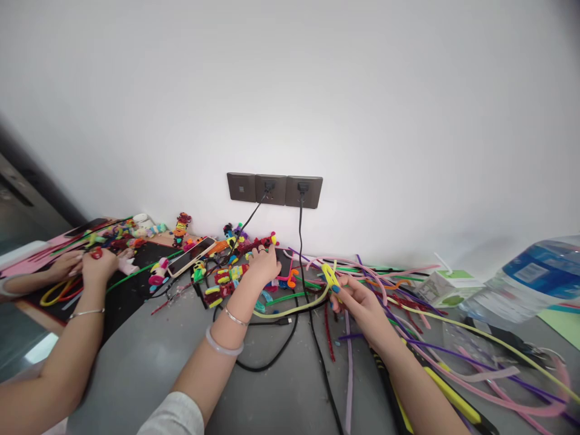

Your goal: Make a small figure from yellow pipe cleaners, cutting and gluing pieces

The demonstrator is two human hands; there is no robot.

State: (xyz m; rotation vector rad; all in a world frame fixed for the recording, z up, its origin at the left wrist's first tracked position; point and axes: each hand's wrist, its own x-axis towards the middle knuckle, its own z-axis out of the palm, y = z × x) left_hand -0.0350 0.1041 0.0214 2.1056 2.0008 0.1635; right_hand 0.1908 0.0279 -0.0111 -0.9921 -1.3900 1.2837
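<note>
Pale sleeve fabric (174, 417) comes first at the near side of the grey desk (136, 371), and beyond it the person's left hand (264, 264) reaches over colourful pipe-cleaner figures (229, 276); whether it grips one, I cannot tell. To its right, the right hand (357, 296) pinches a looped yellow pipe cleaner (330, 275) between thumb and fingers, above the desk. Loose pipe cleaners (539, 409) sprawl around that forearm, near a drink carton (448, 288). Off left, a co-worker's hand (97, 266) hovers over a black mat (147, 257).

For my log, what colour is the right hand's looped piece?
The looped piece is yellow; head view.
</note>
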